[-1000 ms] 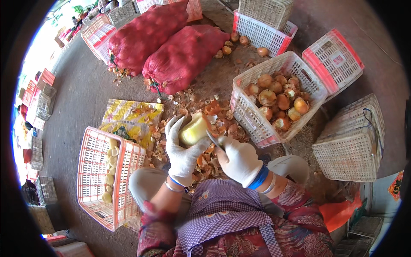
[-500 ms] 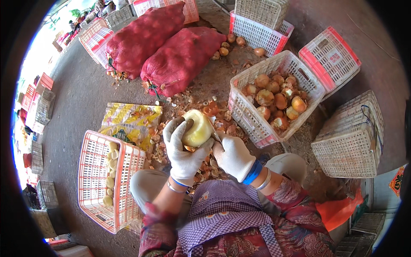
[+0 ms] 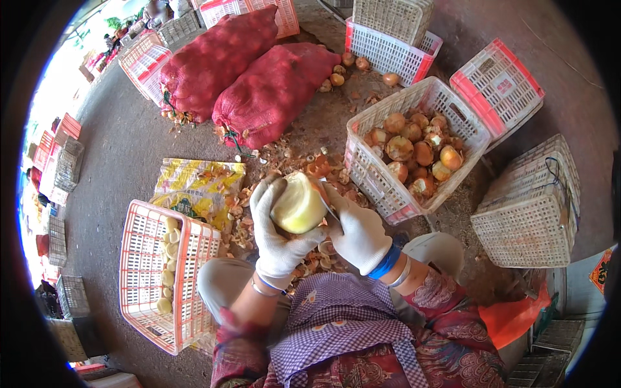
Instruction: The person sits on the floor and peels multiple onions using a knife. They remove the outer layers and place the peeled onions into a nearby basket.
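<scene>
Two gloved hands meet at frame centre: your left hand wraps closed around a peeled onion, while your right hand grips a knife against it.

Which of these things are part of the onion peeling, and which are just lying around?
In use: left hand holding the peeled onion; right hand with a small knife; basket of unpeeled onions; basket of peeled onions; red sacks.

Lying about: yellow bag; empty crates.
</scene>
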The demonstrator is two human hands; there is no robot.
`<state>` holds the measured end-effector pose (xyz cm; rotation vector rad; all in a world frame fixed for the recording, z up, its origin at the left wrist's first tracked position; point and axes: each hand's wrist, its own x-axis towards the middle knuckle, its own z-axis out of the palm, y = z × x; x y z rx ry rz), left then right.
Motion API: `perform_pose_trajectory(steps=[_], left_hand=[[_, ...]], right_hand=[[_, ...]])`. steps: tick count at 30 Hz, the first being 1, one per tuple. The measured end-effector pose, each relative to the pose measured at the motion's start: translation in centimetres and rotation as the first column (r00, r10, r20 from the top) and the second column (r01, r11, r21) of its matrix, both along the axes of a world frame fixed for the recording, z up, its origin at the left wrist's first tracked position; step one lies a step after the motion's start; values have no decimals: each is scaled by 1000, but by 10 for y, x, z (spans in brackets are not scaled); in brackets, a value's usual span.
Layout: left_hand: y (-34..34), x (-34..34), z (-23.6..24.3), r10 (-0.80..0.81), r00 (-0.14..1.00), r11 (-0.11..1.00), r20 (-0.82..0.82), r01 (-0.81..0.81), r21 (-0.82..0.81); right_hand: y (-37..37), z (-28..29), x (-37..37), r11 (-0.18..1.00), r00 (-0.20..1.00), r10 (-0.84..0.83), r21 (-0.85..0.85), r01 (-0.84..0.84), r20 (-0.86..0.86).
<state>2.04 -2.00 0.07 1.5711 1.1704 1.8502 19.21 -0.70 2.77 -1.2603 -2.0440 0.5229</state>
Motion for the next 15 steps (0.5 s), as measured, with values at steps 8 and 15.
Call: perform_pose_trajectory(steps=[8, 15], left_hand=[[-4, -1, 19, -133, 836, 929, 533, 293, -227], [3, -16, 9, -340, 516, 832, 786, 555, -5]], right_hand=[[7, -7, 7, 944, 953, 14, -309, -112, -303], [19, 21, 18, 513, 653, -423, -760, -398, -628]])
